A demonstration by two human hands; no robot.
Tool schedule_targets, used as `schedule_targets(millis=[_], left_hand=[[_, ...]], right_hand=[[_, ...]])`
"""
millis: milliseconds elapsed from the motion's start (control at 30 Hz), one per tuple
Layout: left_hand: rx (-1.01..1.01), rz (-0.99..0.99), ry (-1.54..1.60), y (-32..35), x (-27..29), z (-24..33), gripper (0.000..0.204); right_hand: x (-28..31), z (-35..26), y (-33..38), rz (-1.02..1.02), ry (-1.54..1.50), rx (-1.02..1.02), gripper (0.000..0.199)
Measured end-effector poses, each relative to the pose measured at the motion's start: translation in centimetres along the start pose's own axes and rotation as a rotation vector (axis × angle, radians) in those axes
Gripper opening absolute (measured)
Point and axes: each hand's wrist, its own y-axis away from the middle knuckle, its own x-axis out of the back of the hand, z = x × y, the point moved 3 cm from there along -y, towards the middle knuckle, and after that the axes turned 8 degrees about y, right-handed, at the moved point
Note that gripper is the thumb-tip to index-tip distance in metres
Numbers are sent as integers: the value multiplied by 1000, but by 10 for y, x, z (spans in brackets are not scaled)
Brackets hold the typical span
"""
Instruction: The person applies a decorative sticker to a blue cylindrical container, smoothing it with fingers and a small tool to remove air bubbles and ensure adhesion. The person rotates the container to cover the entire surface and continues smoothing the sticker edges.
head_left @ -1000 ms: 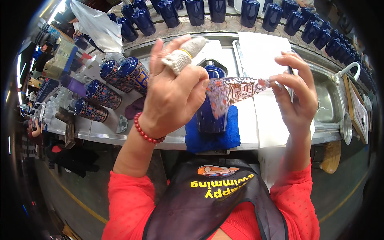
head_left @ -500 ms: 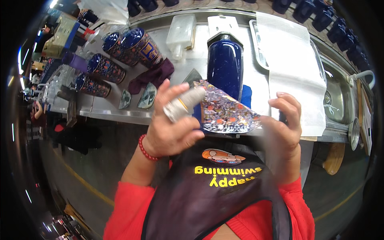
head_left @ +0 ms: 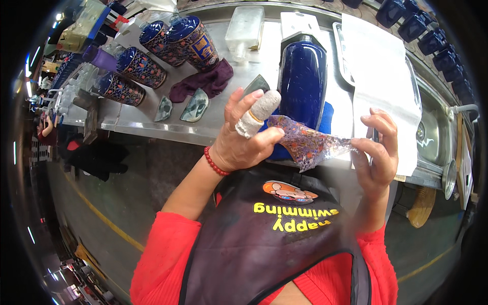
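Two pinches: the left hand (head_left: 236,138) has one end of the patterned film (head_left: 311,145) between thumb and finger, the right hand (head_left: 378,161) the other end; pulling harder on one side could tear it or slip it free.
Fingerstall: pale cloth (head_left: 264,108) beside the left pinch; its rough weave could snag the film.
Dark sliver: a small dark thing (head_left: 375,136) shows among the right fingers, too little visible to name; a hard edge there could scratch.
Film: slack and creased, in front of the near end of the blue bottle (head_left: 303,84); the sag could let its faces cling together.
Blue towel (head_left: 327,118): beside the bottle's near end; its lint could stick to the film if they touch.
Triangular shards (head_left: 194,105): left of the bottle; an edge could nick a film swung that way.
Patterned bottles (head_left: 195,43): well left of the bottle, least exposed.
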Motion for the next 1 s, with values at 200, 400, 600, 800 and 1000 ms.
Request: schedule_targets(millis=[200, 400, 600, 800, 1000], left_hand=[[-8, 4, 53, -10, 3, 17, 28], [293, 6, 421, -23, 11, 16, 10], [1001, 84, 1308, -13, -3, 12, 17], [1050, 74, 1345, -16, -1, 12, 20], [754, -20, 1029, -52, 29, 0, 33]], right_hand=[[1, 3, -6, -2, -128, -74, 23], [6, 6, -11, -5, -325, -116, 18], [4, 7, -15, 86, -606, -107, 11], [6, 0, -29, 21, -697, 7, 4], [21, -20, -63, -81, -505, 95, 18]])
